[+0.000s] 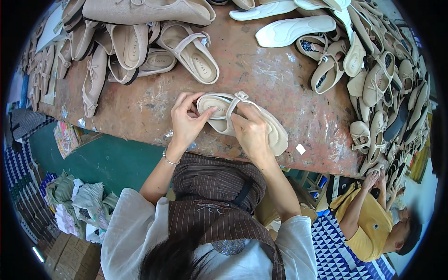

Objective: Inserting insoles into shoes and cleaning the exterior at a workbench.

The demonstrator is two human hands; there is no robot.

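A beige flat shoe (275,133) with a strap across it lies at the near edge of the worn brown worktable (261,74). My left hand (186,119) grips the shoe's heel end, thumb pressing on the insole. My right hand (249,128) holds the shoe at its middle, fingers pinching the strap where a small buckle sits. A bracelet circles my left wrist.
Piles of beige shoes (130,44) fill the table's far left, and more shoes (378,79) with white insoles (294,30) crowd the right side. A person in a yellow shirt (368,224) sits at lower right handling a shoe. Bundled bags (77,200) lie on the floor left.
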